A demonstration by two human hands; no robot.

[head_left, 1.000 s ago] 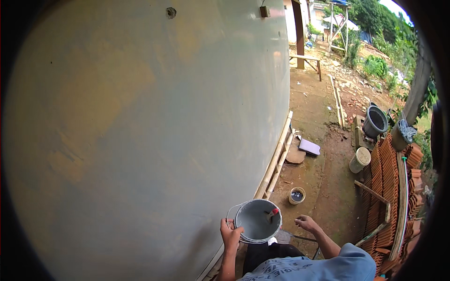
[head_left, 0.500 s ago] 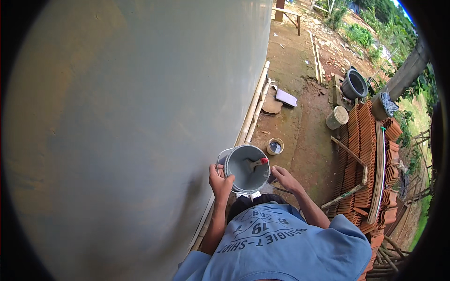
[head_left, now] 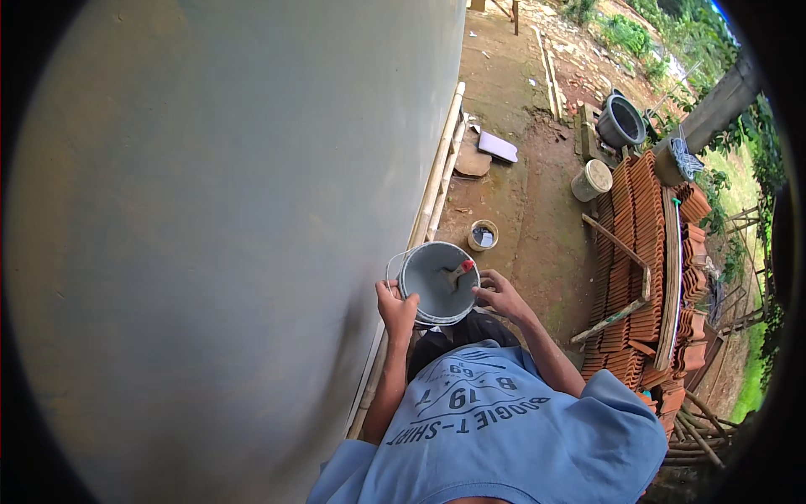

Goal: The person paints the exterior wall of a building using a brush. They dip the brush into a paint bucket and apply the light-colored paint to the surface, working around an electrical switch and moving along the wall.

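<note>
Bucket point(head_left: 419, 279) is held before the body, beside the wall point(head_left: 210, 252), with a brush point(head_left: 460, 270) inside. Current step appears to be steadying it; taking the brush would require freeing one hand. Left hand point(head_left: 397, 311) has fingers closed on the rim; right hand's point(head_left: 499, 296) bent fingers meet the opposite side, grip undeterminable. One second earlier, right hand is clear.

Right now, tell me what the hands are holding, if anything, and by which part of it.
A bucket: the left hand holds it by the left side of its rim; the right hand is at the right rim, its grip unclear.
</note>
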